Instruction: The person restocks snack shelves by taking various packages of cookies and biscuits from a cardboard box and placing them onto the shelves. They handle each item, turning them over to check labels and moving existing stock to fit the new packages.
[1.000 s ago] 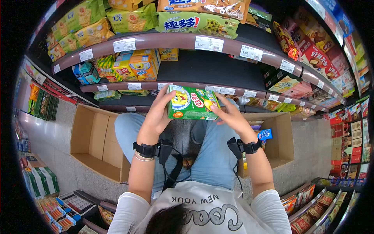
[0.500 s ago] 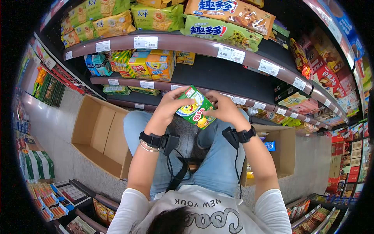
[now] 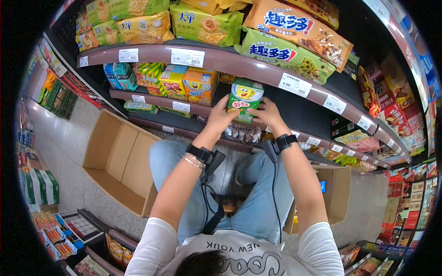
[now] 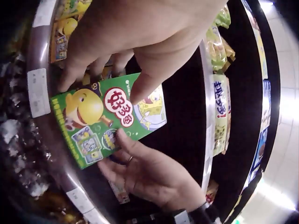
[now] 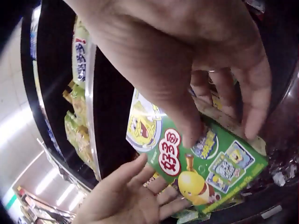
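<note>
A green snack box (image 3: pixel 247 94) with a yellow cartoon character and red-and-white lettering is held between both hands at the lower shelf's front. My left hand (image 3: pixel 220 117) grips its left side, thumb on the printed face. On the opposite side my right hand (image 3: pixel 270 115) holds it, its thumb also pressing the face. The left wrist view shows the box (image 4: pixel 103 116) tilted, with the right hand (image 4: pixel 152 175) at its lower edge. Beside it on the lower shelf (image 3: pixel 294 110) stand an orange box (image 3: pixel 201 85) and a yellow box (image 3: pixel 174 82).
Green and orange cookie packs (image 3: pixel 290 55) lie on the shelf above, behind a rail with price labels (image 3: pixel 294 85). Open cardboard cartons flank the knees, one at left (image 3: pixel 120 158) and one at right (image 3: pixel 340 195), which holds a blue pack (image 3: pixel 322 186).
Both hands have turned the green snack box from lying sideways to upright and carried it forward from above the lap to the lower shelf. The head view has shifted closer to the shelves.
</note>
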`<state>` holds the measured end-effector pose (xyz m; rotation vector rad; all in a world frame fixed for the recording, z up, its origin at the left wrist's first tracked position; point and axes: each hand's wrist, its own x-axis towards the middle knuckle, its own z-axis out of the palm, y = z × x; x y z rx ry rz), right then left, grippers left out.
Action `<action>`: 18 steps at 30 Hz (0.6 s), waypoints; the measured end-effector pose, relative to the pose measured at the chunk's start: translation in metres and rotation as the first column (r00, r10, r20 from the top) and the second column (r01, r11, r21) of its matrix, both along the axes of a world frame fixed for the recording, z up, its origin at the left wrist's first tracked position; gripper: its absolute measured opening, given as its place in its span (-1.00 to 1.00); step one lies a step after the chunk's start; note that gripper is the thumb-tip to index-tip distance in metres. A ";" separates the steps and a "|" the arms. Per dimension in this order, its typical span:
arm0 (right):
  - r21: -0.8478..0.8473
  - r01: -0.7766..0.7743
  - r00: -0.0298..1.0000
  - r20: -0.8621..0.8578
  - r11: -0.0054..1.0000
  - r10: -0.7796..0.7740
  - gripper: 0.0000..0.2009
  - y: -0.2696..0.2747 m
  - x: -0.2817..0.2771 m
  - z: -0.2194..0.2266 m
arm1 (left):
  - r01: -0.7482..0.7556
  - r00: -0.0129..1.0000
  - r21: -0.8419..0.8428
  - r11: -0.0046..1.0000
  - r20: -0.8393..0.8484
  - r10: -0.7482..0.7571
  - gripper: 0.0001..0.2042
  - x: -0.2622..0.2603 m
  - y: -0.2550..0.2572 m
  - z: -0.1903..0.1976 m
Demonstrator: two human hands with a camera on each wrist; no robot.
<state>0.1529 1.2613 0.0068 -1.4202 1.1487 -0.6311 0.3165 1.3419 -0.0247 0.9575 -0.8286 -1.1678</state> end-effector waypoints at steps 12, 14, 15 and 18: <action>-0.262 0.083 0.995 -0.023 0.962 -0.092 -0.58 -0.103 -0.011 -0.068 | -0.178 0.874 -0.135 0.975 0.432 0.220 -0.52 -0.035 -0.100 -0.009; -0.393 0.063 0.993 -0.069 0.917 -0.098 -0.57 -0.127 -0.014 -0.095 | -0.236 0.865 -0.166 0.958 0.413 0.285 -0.54 -0.038 -0.108 -0.014; -0.449 0.053 0.990 -0.093 0.892 -0.106 -0.56 -0.138 -0.013 -0.106 | -0.274 0.841 -0.171 0.946 0.435 0.322 -0.53 -0.038 -0.111 -0.016; -0.533 0.029 0.991 -0.097 0.845 -0.096 -0.61 -0.158 -0.010 -0.121 | -0.239 0.886 -0.043 0.970 0.399 0.236 -0.48 -0.032 -0.130 -0.038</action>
